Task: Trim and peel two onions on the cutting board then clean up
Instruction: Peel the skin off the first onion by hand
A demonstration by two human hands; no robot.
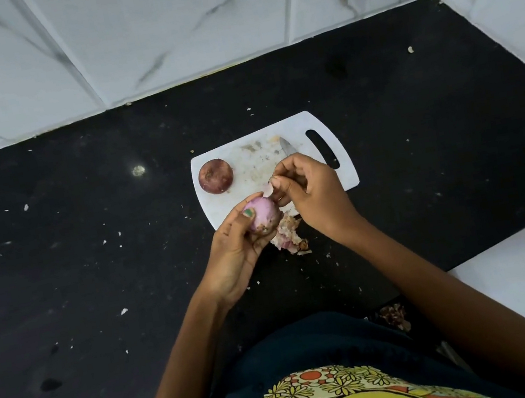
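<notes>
We reach both forearms forward over the counter. Our left hand curls around the pale onion at the near edge of the board. Our right hand pinches a flake of skin just above it. The second onion sits unpeeled on the board's left side, the knife at the far side. Peels lie near the board. Marble tiles stand behind.

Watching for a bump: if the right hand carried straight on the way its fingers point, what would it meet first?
Probably the peeled onion held in the left hand. The right hand pinches a skin flake just above it, fingers aimed left; depth between them is unclear.
</notes>
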